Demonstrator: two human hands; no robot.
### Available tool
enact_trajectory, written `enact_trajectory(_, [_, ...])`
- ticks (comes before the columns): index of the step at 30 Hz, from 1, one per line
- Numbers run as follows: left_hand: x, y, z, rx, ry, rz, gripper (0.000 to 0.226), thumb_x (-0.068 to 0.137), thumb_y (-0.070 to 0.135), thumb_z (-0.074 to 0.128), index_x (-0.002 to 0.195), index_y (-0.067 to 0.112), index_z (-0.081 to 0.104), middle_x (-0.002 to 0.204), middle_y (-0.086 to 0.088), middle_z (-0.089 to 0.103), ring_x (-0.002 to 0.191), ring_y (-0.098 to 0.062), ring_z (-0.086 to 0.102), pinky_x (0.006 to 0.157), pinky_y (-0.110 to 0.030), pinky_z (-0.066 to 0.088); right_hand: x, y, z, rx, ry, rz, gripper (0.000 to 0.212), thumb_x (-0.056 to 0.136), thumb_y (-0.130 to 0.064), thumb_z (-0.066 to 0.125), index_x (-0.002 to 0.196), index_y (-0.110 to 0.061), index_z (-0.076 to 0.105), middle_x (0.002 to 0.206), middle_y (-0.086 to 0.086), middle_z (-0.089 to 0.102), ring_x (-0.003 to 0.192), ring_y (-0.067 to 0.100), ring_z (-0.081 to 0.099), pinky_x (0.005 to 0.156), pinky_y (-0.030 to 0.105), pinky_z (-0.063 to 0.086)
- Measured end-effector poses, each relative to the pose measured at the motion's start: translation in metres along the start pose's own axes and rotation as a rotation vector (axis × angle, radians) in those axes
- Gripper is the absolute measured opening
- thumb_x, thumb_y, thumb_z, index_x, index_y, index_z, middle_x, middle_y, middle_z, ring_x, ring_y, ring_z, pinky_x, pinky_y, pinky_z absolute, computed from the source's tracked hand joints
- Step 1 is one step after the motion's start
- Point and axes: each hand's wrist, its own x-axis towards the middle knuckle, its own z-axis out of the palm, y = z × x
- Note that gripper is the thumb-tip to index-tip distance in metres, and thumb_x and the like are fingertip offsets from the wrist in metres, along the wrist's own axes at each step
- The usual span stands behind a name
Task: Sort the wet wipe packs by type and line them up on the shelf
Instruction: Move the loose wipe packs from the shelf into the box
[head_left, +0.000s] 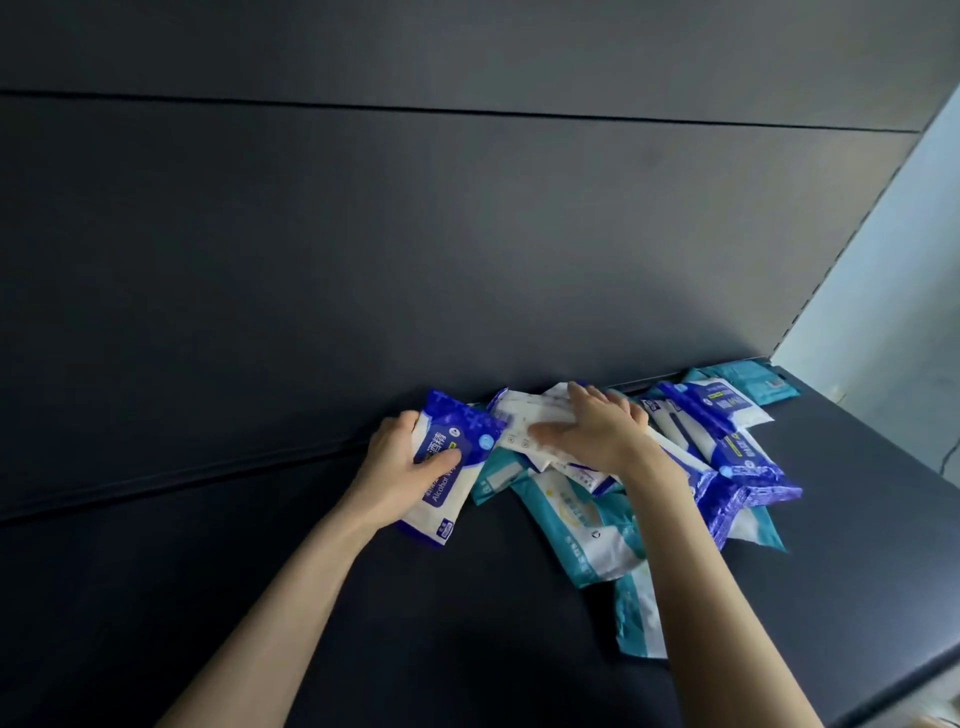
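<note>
The left hand (400, 467) grips a blue-and-white pack (457, 431) by its left edge, thumb across the face, at the 9 o'clock side of the heap on the dark shelf (415, 634). Its label reads "Alcohol W…" (the rest is covered, and the Chinese characters are too blurred to read). The right hand (597, 431), fingers spread flat, presses a white pack (519, 421) on top of the heap. Teal packs (592, 530) fan toward 6 o'clock and more blue packs (737, 457) lie at 3 o'clock.
</note>
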Motion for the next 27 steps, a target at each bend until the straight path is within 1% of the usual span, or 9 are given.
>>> enact_trajectory(4, [-0.001,0.003,0.003,0.120,0.060,0.046,0.031,0.081,0.030,0.071,0.101,0.012,0.055,0.113,-0.001,0.049,0.112,-0.020,0.045,0.097,-0.044,0.041,0.010,-0.002,-0.004,-0.052,0.004,-0.014,0.078,0.077,-0.061,0.061,0.137,-0.018,0.037,0.138,0.006,0.039,0.129,0.028,0.028,0.105,0.039,0.021])
enact_trajectory(8, [-0.003,0.001,0.001,0.046,-0.007,0.026,0.036,0.076,0.038,0.074,0.099,0.020,0.052,0.102,0.002,0.065,0.095,-0.018,0.063,0.085,-0.049,0.051,0.008,-0.004,-0.002,0.030,0.170,-0.065,0.078,0.068,-0.055,0.075,0.124,-0.012,0.042,0.121,0.005,0.049,0.113,0.026,0.037,0.097,0.036,0.027])
enact_trajectory(11, [-0.002,0.001,-0.001,0.133,0.014,0.024,0.040,0.074,0.046,0.073,0.097,0.022,0.052,0.099,0.007,0.066,0.095,-0.018,0.062,0.089,-0.049,0.047,0.004,-0.010,-0.005,0.141,0.266,-0.118,0.069,0.065,-0.045,0.081,0.110,-0.010,0.042,0.109,0.005,0.053,0.098,0.022,0.039,0.082,0.031,0.032])
enact_trajectory(14, [-0.005,0.002,0.001,0.273,0.087,0.020,0.040,0.076,0.050,0.069,0.094,0.020,0.050,0.106,0.007,0.061,0.106,-0.017,0.053,0.097,-0.044,0.036,-0.002,-0.014,-0.006,0.289,0.260,-0.129,0.065,0.070,-0.031,0.082,0.114,-0.011,0.039,0.109,0.008,0.056,0.090,0.023,0.045,0.072,0.031,0.034])
enact_trajectory(17, [-0.016,0.009,0.004,0.395,0.221,0.067,0.038,0.079,0.048,0.068,0.093,0.019,0.047,0.109,0.005,0.052,0.109,-0.018,0.043,0.093,-0.038,0.030,-0.006,-0.013,-0.004,0.413,0.307,-0.147,0.067,0.075,-0.025,0.079,0.128,-0.012,0.040,0.120,0.006,0.057,0.099,0.026,0.053,0.077,0.032,0.040])
enact_trajectory(20, [-0.024,0.019,0.004,0.032,0.227,0.077,0.033,0.082,0.029,0.071,0.089,0.011,0.044,0.091,0.005,0.063,0.086,-0.013,0.062,0.075,-0.034,0.051,-0.009,-0.009,-0.001,0.593,0.375,-0.147,0.050,0.078,-0.023,0.077,0.121,-0.015,0.052,0.106,-0.001,0.065,0.092,0.020,0.063,0.080,0.035,0.049])
enact_trajectory(23, [-0.027,0.031,0.003,-0.228,0.205,0.026,0.028,0.081,0.020,0.073,0.091,0.007,0.051,0.084,0.001,0.068,0.072,-0.009,0.068,0.057,-0.019,0.052,-0.018,-0.008,-0.004,0.932,0.419,-0.103,0.031,0.080,-0.019,0.075,0.103,-0.015,0.055,0.089,-0.004,0.067,0.073,0.012,0.065,0.065,0.029,0.053])
enact_trajectory(25, [-0.027,0.040,0.005,-0.362,0.173,-0.013,0.027,0.080,0.019,0.074,0.095,0.005,0.057,0.086,-0.002,0.071,0.071,-0.010,0.069,0.060,-0.021,0.054,-0.024,-0.006,-0.012,1.135,0.445,-0.067,0.029,0.081,-0.016,0.074,0.102,-0.014,0.054,0.089,-0.002,0.068,0.072,0.011,0.068,0.060,0.025,0.054])
enact_trajectory(27, [-0.026,0.048,0.012,-0.448,0.112,-0.048,0.029,0.080,0.021,0.074,0.098,0.004,0.060,0.088,-0.005,0.073,0.076,-0.015,0.071,0.069,-0.032,0.057,-0.030,-0.002,-0.020,1.241,0.481,-0.036,0.028,0.082,-0.015,0.072,0.104,-0.013,0.054,0.091,0.000,0.069,0.076,0.015,0.069,0.063,0.027,0.055])
